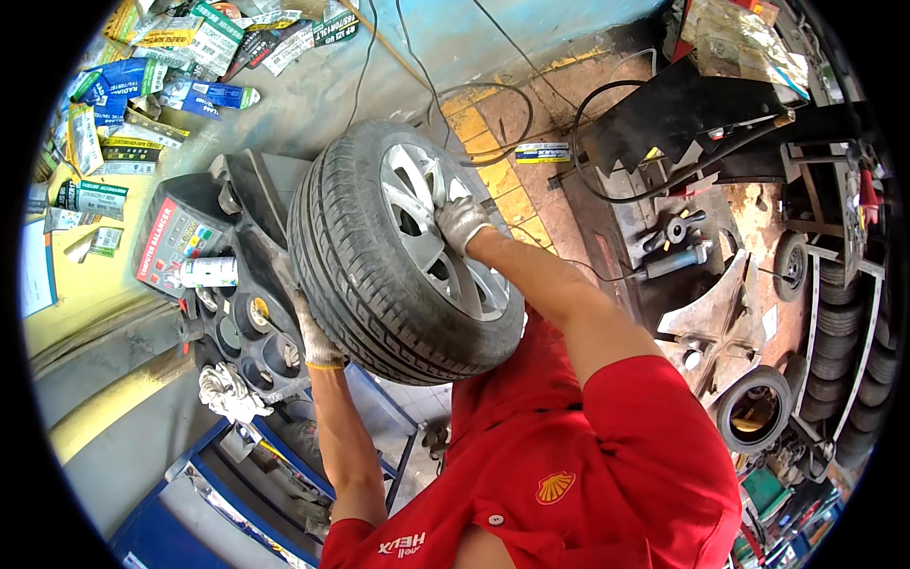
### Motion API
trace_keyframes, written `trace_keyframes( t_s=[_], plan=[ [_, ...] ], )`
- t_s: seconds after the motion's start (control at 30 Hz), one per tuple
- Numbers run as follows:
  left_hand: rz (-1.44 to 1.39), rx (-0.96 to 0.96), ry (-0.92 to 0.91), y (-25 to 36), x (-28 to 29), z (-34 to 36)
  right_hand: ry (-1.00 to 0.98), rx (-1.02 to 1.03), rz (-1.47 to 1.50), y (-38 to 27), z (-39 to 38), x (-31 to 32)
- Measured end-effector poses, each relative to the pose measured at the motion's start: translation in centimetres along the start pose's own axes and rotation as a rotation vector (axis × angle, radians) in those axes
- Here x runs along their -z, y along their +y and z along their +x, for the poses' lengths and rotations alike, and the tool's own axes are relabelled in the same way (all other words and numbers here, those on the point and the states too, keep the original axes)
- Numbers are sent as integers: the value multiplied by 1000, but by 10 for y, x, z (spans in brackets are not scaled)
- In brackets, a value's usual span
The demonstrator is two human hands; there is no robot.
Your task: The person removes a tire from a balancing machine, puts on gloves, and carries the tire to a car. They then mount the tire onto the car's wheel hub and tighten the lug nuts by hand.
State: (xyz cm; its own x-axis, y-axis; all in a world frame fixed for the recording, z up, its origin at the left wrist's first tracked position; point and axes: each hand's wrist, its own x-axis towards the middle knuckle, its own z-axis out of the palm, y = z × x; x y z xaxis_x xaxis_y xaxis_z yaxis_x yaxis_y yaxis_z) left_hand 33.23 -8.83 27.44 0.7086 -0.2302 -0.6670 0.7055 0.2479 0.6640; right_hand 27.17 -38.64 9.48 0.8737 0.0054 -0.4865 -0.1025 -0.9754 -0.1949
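Observation:
A large car wheel (365,251), a black tyre on a silver alloy rim, stands tilted in front of me beside the wheel balancer (175,242). My right hand (462,223), in a pale work glove, reaches into the rim with its fingers curled round a spoke (414,175) near the hub. The fingertips are partly hidden. On the left, my gloved left hand (318,334) holds the wheel at the tread, its fingers partly out of sight between tyre and balancer. The balancer's shaft is hidden behind the wheel.
A spray can (209,272) and a crumpled white rag (230,393) sit on the balancer's tray (258,365). At right stand a tyre changer (725,318), a loose tyre (754,410) and tyre racks (834,332). Black hoses (580,119) trail behind; tyre labels (218,43) cover the wall.

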Motion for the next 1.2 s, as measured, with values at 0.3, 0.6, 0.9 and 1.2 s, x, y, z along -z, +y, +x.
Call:
trace_keyframes(
  t_s=[0.3,0.6,0.9,1.2],
  plan=[
    [33,59,-35,-17,15,-1,-143,80,71,66,-9,33],
    [-8,105,-243,-4,-102,-23,-205,-384,486,254,-163,-12],
    [170,-47,117,5,-79,-16,206,-1302,1182,304,-229,-275],
    [0,124,-90,-31,-49,64,776,-1450,991,442,-265,-503]
  ],
)
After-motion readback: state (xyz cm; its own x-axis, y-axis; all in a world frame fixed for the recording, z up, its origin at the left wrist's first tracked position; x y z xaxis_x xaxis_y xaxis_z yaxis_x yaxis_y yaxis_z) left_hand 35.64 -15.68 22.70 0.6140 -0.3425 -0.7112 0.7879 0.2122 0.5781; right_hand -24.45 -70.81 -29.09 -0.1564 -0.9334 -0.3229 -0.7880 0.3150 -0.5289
